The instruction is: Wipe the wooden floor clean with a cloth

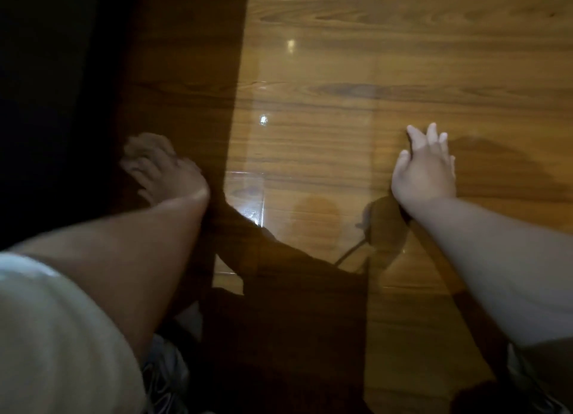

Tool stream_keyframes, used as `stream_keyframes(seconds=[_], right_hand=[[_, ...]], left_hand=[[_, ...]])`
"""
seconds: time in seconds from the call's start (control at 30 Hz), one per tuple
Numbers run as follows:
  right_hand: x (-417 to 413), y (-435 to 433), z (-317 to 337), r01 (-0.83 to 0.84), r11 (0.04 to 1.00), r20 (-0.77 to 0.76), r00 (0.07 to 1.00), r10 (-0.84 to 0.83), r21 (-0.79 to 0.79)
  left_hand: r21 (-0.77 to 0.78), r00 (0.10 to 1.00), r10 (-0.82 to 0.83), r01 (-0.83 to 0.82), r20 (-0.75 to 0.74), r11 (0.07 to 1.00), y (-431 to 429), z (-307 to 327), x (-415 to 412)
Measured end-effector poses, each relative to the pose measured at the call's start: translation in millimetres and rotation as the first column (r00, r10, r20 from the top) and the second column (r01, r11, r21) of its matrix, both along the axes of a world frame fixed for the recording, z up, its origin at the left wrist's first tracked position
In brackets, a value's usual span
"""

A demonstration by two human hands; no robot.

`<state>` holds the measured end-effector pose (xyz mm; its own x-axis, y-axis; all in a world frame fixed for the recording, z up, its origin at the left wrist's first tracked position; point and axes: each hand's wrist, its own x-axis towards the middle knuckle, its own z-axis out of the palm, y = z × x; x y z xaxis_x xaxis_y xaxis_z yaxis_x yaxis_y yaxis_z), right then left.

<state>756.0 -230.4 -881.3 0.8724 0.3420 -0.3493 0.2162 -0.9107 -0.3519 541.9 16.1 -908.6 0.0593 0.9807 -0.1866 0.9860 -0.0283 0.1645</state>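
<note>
The glossy wooden floor (403, 72) fills the view. My left hand (161, 168) reaches down onto the floor's shadowed left part. It is blurred, and a pale greyish lump at its fingertips may be a cloth; I cannot tell for sure, nor how the fingers lie. My right hand (424, 172) hovers just over the lit floor on the right, its fingers straight and slightly spread, holding nothing.
A black mass (46, 103), furniture or deep shadow, fills the far left. Darker damp-looking patches (316, 215) mark the boards between my arms. My white sleeve (46, 320) and patterned clothing (167, 370) sit at the bottom. The floor reflects lights and my outline.
</note>
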Motion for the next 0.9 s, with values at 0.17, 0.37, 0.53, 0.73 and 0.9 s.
stream_keyframes(seconds=[0.17,0.37,0.53,0.73,0.9], right_hand=[[-4.4,-11.6,8.0,0.051,0.998,0.01,0.999,-0.052,0.039],[-29.4,-40.9,6.2,0.041,0.999,0.004,0.999,-0.041,-0.015],[-43.5,-54.4,1.5,0.07,0.997,-0.047,0.996,-0.071,-0.019],[-62.8,-47.8,2.5,0.022,0.999,-0.008,1.0,-0.021,0.028],[-75.5,-54.6,4.1,0.038,0.999,0.011,0.999,-0.038,0.021]], left_hand=[[0.06,0.537,-0.822,0.829,0.189,0.556,-166.9,1.3,10.0],[-0.02,0.137,-0.977,0.991,0.164,0.135,-128.1,-1.2,-0.8],[-0.072,0.969,-0.246,0.245,-0.004,0.967,-35.8,2.7,-72.1],[-0.031,0.797,-0.604,0.603,-0.019,0.797,-172.0,-1.0,-38.2],[-0.163,-0.036,-0.989,0.985,0.144,-0.059,-195.8,3.3,-15.9]])
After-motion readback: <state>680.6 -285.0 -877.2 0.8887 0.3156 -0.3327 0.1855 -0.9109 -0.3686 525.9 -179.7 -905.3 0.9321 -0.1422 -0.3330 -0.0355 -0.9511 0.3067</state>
